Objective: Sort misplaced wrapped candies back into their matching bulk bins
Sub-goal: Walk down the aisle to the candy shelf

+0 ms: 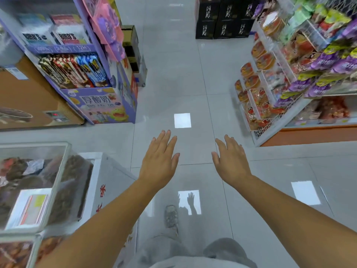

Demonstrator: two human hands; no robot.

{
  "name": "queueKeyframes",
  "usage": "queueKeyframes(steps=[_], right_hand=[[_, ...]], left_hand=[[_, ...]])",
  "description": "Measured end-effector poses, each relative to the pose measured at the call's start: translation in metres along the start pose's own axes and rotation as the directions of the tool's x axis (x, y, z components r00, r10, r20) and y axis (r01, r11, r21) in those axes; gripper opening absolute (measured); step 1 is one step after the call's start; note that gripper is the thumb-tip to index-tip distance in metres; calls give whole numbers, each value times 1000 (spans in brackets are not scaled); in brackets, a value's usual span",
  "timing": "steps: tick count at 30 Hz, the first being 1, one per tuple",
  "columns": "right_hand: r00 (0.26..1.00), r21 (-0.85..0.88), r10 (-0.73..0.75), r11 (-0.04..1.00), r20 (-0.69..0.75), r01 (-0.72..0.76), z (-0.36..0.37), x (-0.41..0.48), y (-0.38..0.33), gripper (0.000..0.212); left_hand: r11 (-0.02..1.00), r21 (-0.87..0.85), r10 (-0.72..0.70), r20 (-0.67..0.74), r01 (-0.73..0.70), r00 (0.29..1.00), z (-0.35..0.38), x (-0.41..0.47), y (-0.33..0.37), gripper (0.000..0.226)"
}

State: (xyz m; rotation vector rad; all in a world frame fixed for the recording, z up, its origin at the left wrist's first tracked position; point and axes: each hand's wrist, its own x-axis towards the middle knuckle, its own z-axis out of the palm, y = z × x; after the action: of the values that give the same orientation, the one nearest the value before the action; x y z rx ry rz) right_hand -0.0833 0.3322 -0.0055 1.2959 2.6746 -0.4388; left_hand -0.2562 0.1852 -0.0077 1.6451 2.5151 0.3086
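My left hand (160,159) and my right hand (230,158) are stretched out in front of me over the grey tiled floor, palms down, fingers straight, holding nothing. At the lower left stands a clear-lidded bulk bin (61,171) with dark wrapped candies (17,169) and a silver-wrapped one (34,166) inside. A second bin (17,252) with brownish wrapped sweets sits below it at the bottom left corner. Both hands are to the right of the bins and apart from them.
A purple yoghurt display stand (100,101) rises at the left, with a brown cardboard box (29,97) beside it. A wire rack of snack packets (270,89) lines the right. Black cartons (224,20) stand at the far end of the aisle. My shoe (171,215) is on the floor.
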Motion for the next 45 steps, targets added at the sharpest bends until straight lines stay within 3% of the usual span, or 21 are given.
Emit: queueKeyframes(steps=[11, 19, 29, 33, 37, 45], right_hand=[[997, 40, 77, 996, -21, -76, -47, 235, -16, 52], [993, 14, 75, 997, 87, -76, -84, 448, 9, 53], [983, -5, 128, 992, 130, -128, -140, 699, 17, 54], [956, 30, 255, 965, 143, -262, -151, 795, 16, 53], [915, 89, 360, 921, 180, -380, -166, 878, 19, 53], [838, 206, 507, 814, 204, -543, -198, 1030, 63, 54]], left_hand=[[996, -57, 65, 26, -63, 998, -8, 252, -75, 58], [992, -27, 128, 153, -126, 980, 6, 467, -118, 58], [978, 30, 196, 178, -204, 964, -3, 733, -196, 65], [943, 5, 324, 225, -334, 919, 6, 852, -228, 68], [863, 16, 474, 319, -504, 821, -1, 969, -242, 62], [732, -33, 631, 410, -681, 658, 19, 1195, -212, 62]])
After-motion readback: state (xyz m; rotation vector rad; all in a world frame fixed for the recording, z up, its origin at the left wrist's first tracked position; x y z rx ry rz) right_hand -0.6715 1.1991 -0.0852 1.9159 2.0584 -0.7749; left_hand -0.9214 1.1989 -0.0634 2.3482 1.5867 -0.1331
